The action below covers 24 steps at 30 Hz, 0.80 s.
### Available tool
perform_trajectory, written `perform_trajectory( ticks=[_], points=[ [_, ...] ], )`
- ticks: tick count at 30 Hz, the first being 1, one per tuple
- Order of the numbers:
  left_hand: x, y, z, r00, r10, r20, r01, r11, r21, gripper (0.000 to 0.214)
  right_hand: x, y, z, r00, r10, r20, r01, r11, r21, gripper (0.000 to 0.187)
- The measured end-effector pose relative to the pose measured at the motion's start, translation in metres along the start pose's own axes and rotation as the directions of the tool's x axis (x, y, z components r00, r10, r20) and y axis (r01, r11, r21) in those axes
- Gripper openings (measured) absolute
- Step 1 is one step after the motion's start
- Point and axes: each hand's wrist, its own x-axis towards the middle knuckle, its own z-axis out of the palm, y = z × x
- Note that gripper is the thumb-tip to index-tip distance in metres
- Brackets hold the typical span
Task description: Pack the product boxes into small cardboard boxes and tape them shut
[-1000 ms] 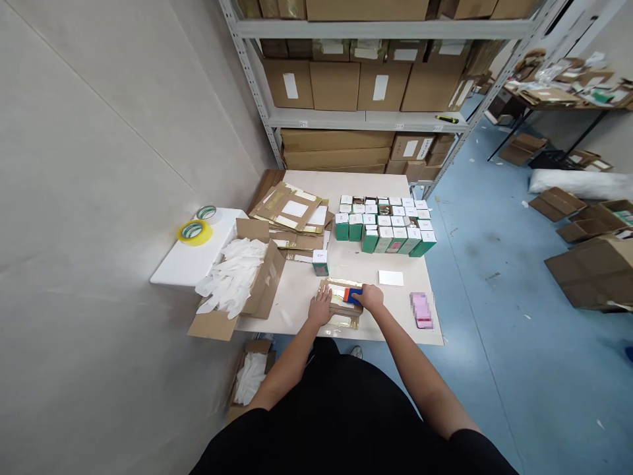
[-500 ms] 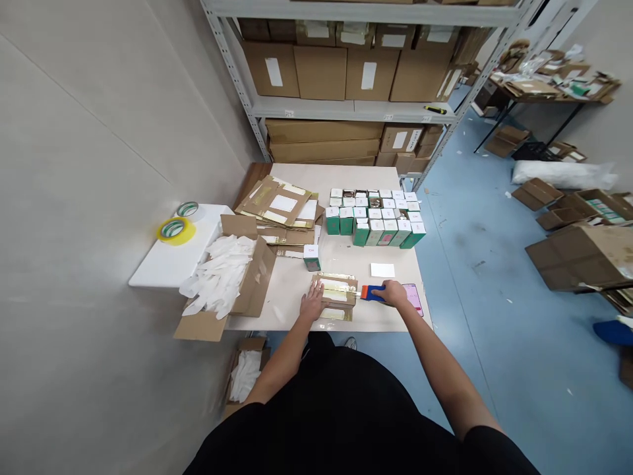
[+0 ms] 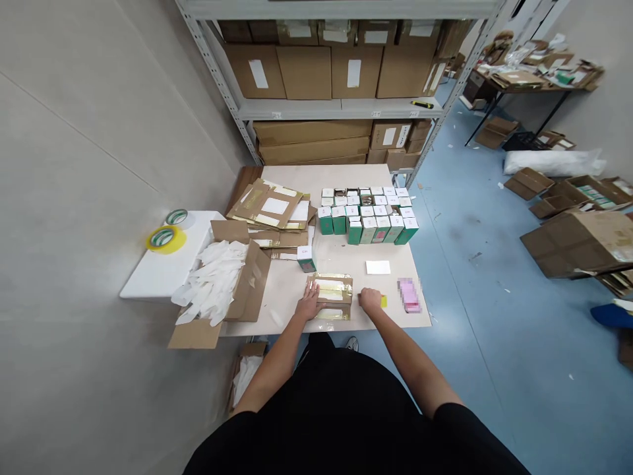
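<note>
My left hand (image 3: 308, 303) lies with its fingers spread on the left side of a small cardboard box (image 3: 339, 305), which has shiny tape strips and white labels. Just right of that box, my right hand (image 3: 370, 300) is closed around what looks like a tape dispenser. Most of it is hidden by the fist; a yellow part (image 3: 384, 301) shows on the far right side. A single green-and-white box (image 3: 306, 259) stands behind the cardboard box. To the right lie a white card (image 3: 378, 267) and a pink-screened phone (image 3: 409, 295).
Rows of green-and-white boxes (image 3: 368, 221) stand at the back of the table. Flattened cardboard (image 3: 271, 204) is stacked to their left. An open carton (image 3: 254, 280) holds white paper strips. Tape rolls (image 3: 165, 239) rest on a white surface. Behind is a loaded shelf (image 3: 341, 107).
My right hand has moved left, closer to the cardboard box, and turned the tool, so its blue and orange parts no longer show. My left hand stays on the box.
</note>
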Motion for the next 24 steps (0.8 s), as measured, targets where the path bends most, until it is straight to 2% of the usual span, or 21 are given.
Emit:
perform_trajectory(
  ticks=[4, 7, 9, 11, 14, 17, 19, 22, 24],
  points=[
    [0.000, 0.001, -0.002, 0.999, -0.010, 0.033, 0.010, 1.000, 0.010, 0.092, -0.010, 0.017, 0.034, 0.989, 0.141, -0.044, -0.137, 0.987, 0.087, 0.039],
    [0.000, 0.003, -0.003, 0.999, -0.026, 0.025, 0.025, 1.000, 0.017, 0.091, -0.010, 0.040, 0.043, 0.970, 0.184, -0.161, -0.165, 0.979, 0.123, 0.044],
    [0.000, 0.005, -0.004, 0.999, -0.039, 0.032, 0.038, 0.999, 0.018, 0.091, -0.007, 0.053, 0.044, 0.965, 0.184, -0.186, -0.163, 0.979, 0.121, 0.042],
    [0.000, 0.006, -0.005, 0.998, -0.046, 0.039, 0.046, 0.999, 0.019, 0.092, -0.003, 0.061, 0.044, 0.973, 0.188, -0.134, -0.175, 0.979, 0.107, 0.042],
    [0.000, 0.006, -0.006, 0.999, -0.041, 0.033, 0.040, 0.999, 0.023, 0.091, 0.000, 0.065, 0.044, 0.980, 0.198, 0.008, -0.198, 0.976, 0.089, 0.045],
    [0.001, 0.004, -0.006, 0.999, -0.034, 0.028, 0.033, 0.999, 0.029, 0.091, 0.000, 0.061, 0.039, 0.976, 0.212, 0.057, -0.216, 0.973, 0.087, 0.037],
    [0.001, 0.004, -0.006, 0.999, -0.030, 0.027, 0.029, 0.999, 0.035, 0.090, -0.003, 0.051, 0.030, 0.983, 0.183, 0.008, -0.182, 0.976, 0.121, 0.035],
    [0.002, 0.005, -0.006, 0.999, -0.031, 0.031, 0.030, 0.998, 0.047, 0.089, -0.011, 0.024, 0.015, 0.990, 0.043, -0.133, -0.013, 0.976, 0.218, 0.038],
    [0.001, 0.006, -0.006, 0.999, -0.035, 0.035, 0.033, 0.998, 0.054, 0.089, -0.017, 0.000, 0.008, 0.990, -0.014, -0.138, 0.051, 0.962, 0.267, 0.039]
  ],
)
